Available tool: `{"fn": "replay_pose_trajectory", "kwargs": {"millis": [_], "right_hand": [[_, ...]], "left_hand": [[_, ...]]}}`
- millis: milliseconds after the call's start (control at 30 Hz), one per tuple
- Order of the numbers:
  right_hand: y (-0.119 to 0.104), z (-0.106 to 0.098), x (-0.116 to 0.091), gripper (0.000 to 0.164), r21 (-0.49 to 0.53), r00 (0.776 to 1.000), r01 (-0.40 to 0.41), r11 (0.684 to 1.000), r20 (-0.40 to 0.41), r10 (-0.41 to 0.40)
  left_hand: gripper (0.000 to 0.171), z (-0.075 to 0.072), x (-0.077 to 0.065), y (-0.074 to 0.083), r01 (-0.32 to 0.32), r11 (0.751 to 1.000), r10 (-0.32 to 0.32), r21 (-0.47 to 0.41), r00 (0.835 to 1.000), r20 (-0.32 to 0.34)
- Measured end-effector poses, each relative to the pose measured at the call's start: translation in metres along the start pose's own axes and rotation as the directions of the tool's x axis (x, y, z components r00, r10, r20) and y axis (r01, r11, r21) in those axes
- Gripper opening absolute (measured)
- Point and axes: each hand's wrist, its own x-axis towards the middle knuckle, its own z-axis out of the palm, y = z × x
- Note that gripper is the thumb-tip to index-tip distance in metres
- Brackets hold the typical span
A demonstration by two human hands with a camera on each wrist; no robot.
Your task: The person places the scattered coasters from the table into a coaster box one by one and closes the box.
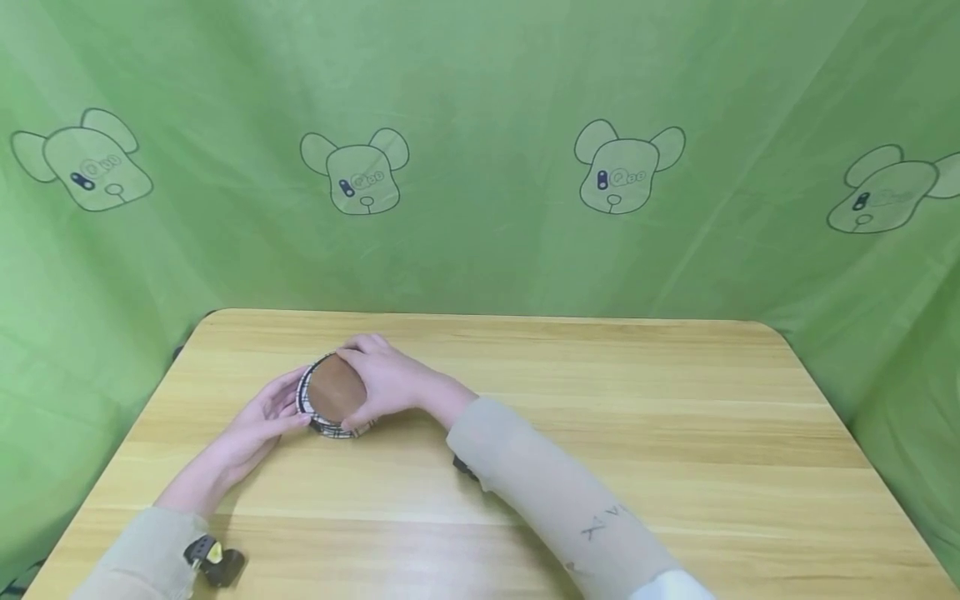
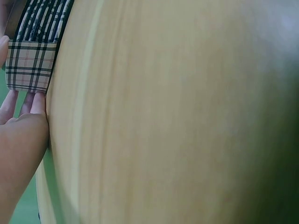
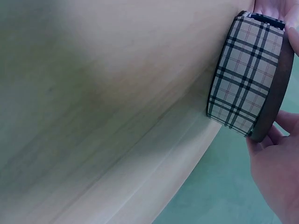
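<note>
A round plaid coaster holder stands on the table, left of centre in the head view. Thin patterned coasters are stacked inside, their edges showing through an opening in the side. The top face is a plain brown disc. My left hand holds the holder's side from the left, thumb at the near side and fingers round the far side. From the right, my right hand spans the brown disc and grips its rim between thumb and fingers. Part of the disc is hidden under this hand.
The wooden table stretches far to the right of the hands. A green curtain with printed bear heads hangs behind it and along both sides. A dark wrist device sits by the left sleeve.
</note>
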Motion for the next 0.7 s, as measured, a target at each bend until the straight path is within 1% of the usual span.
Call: {"fn": "replay_pose_trajectory", "kwargs": {"millis": [167, 467, 700], "right_hand": [[-0.0016, 0.0013, 0.0048, 0.109, -0.009, 1.0, -0.009, 1.0, 0.003, 0.009], [-0.0045, 0.0045, 0.0099, 0.11, -0.043, 0.999, -0.035, 0.998, 0.014, 0.035], [-0.0024, 0.0082, 0.01, 0.11, -0.043, 0.999, -0.041, 0.998, 0.014, 0.042]], "left_hand": [[0.083, -0.0003, -0.0001, -0.0003, -0.011, 1.0, 0.011, -0.007, 1.0, 0.004], [0.083, -0.0009, -0.0003, 0.0004, 0.003, 1.0, -0.003, 0.012, 1.0, 0.011], [0.085, -0.0013, 0.0003, 0.0004, 0.011, 0.999, -0.011, 0.034, 1.0, 0.01]]}}
